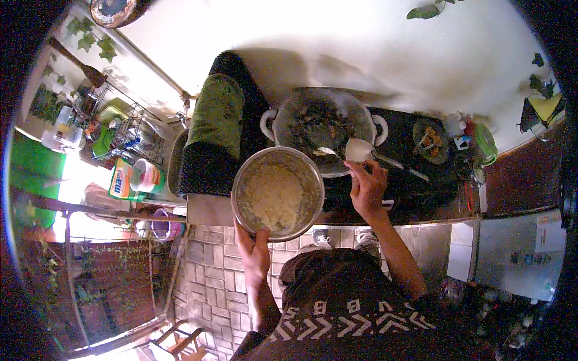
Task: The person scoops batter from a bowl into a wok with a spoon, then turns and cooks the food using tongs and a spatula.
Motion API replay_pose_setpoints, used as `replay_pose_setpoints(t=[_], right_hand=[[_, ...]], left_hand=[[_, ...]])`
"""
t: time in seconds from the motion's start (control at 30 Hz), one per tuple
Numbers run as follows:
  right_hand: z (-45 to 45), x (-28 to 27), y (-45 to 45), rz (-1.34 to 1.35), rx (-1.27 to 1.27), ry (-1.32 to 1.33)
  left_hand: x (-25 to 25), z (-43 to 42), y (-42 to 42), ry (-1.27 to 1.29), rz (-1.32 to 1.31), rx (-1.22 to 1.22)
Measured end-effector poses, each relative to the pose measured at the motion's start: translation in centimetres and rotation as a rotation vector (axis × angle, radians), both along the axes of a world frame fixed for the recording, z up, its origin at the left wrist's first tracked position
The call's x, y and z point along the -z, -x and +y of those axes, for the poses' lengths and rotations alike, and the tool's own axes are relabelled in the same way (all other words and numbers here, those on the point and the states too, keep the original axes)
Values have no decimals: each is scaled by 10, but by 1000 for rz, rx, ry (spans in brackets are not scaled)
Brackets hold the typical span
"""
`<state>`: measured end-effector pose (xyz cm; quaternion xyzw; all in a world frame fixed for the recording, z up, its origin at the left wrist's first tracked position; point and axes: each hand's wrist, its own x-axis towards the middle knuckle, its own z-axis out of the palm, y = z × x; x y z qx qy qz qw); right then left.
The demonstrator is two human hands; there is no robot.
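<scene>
My left hand [256,249] grips the rim of a round metal bowl [236,198] with its thumb on the near side. Inside the bowl is a pale, lumpy mixture [274,195]. Over the near edge of a wide two-handled pan [364,117], my right hand [368,183] is closed on a spoon [325,151], whose tip carries something pale. Dark residue and liquid seem to cover the pan's inside, though details are blurred. Just beyond my right fingers, a white-headed spatula [359,150] lies across the pan's near right edge, its handle pointing right.
A glass dish [430,141] with fried-looking pieces stands right of the pan. Green cloth [215,114] covers something dark on the left. Farther left are a wire dish rack [129,132], a white tub [146,175] and a sink edge [174,162]. Utensils [466,186] lie at the right.
</scene>
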<state>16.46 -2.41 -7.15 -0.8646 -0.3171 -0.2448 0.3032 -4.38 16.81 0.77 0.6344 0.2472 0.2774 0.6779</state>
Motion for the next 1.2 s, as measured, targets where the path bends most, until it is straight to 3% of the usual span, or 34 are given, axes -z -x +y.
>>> replay_pose_setpoints(t=[0.43,0.97,1.03,1.2], right_hand=[[0,-6,-10,28,14,-4],[4,-4,-11,-43,25,78],[3,-4,-13,16,-10,75],[4,-4,-11,46,-15,103]], left_hand=[[22,-2,-6,120,107,53],[18,0,-2,121,93,62],[26,2,-2,23,123,64],[24,1,-4,93,93,43]])
